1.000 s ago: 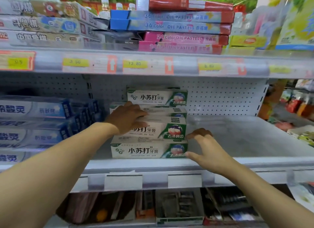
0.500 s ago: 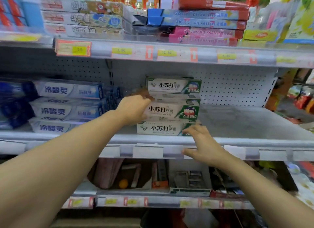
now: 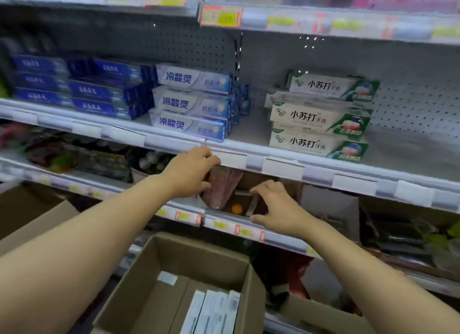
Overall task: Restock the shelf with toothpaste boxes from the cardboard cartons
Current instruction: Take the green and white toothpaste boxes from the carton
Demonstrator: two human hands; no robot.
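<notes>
Both hands (image 3: 191, 171) (image 3: 278, 206) loosely spread, holding nothing, between shelved toothpaste boxes (image 3: 321, 117) and carton (image 3: 189, 284).

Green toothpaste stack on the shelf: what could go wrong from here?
1. The green toothpaste stack is uneven, its boxes offset from one another, so adding more on top may topple it.
2. It sits near the shelf edge, so a nudge could tip boxes off.
3. Both the left hand and right hand are empty, and the carton is low: awkward reach.
</notes>
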